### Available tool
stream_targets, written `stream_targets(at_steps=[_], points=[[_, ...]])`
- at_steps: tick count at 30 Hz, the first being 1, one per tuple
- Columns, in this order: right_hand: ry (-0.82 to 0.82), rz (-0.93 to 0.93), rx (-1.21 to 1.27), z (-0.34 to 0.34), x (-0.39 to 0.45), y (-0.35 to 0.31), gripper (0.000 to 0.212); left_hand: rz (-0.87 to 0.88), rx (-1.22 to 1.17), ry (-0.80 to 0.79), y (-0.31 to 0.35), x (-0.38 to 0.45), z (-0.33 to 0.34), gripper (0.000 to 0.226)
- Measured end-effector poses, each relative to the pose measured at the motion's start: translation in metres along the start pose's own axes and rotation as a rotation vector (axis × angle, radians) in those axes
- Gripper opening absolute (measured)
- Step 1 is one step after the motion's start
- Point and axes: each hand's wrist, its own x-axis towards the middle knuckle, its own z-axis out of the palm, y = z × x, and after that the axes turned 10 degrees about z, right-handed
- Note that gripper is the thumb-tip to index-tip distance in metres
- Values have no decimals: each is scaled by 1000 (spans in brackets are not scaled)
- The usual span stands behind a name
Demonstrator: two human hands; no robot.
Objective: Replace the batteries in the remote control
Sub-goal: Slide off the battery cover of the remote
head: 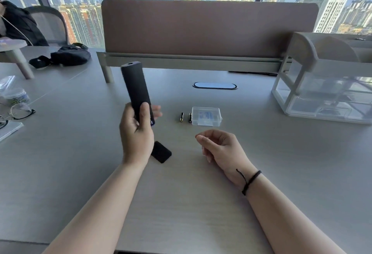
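Observation:
My left hand [136, 132] grips the lower end of a black remote control [135, 88] and holds it upright above the desk, tilted slightly left. Just below that hand, the black battery cover [161, 152] lies flat on the desk. Two small batteries [185, 117] lie side by side beyond it, next to a clear plastic case [206, 116]. My right hand [218, 146] hovers low over the desk to the right with its fingers loosely curled and nothing in them. A black cord bracelet circles that wrist.
A brown divider panel [209, 26] runs along the back of the desk [181, 203]. A clear plastic organiser [326, 84] stands at the right. Glasses [20, 110], a jar and a black pouch [68, 55] are at the left. A person sits at far left.

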Motion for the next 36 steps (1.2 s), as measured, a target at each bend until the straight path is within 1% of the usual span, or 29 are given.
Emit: stream_targets(at_steps=[1,3,5,8,10,12,14,16,19,22,24,28,31,36], points=[[-6,-4,-6,0,0,1,9,-89,-156,-49,6,-3,3,19],[-23,-25,-29,1,1,2,6,-357,-414,-170,14,-13,13,21],[-44,-66,-67,1,1,2,6,-551,-507,-308,15,-23,21,31],[-56,-113,-76,2,-2,0,18,-714,-613,-437,14,-33,29,41],[-44,-134,-74,1,-3,0,22,-821,-681,-452,14,-36,31,42],[-40,-161,-117,3,-3,0,19,-907,-726,-479,14,-36,31,41],[-17,-191,-219,4,-4,3,18,-943,-718,-527,13,-36,30,44],[15,-210,-302,4,-4,3,18,-965,-695,-542,11,-36,29,47],[49,-238,-369,2,-4,2,23,-1027,-713,-473,10,-35,30,52],[53,-279,-455,2,-6,4,31,-1049,-711,-432,11,-34,30,49],[89,-318,-532,3,-6,6,33,-1054,-703,-422,12,-34,29,44],[173,-434,-684,5,-7,6,30,-1042,-699,-456,15,-34,28,43],[187,-509,-738,6,-8,4,27,-1056,-708,-459,18,-34,28,43],[181,-552,-815,7,-12,-1,23,-1090,-711,-454,22,-33,28,45]])
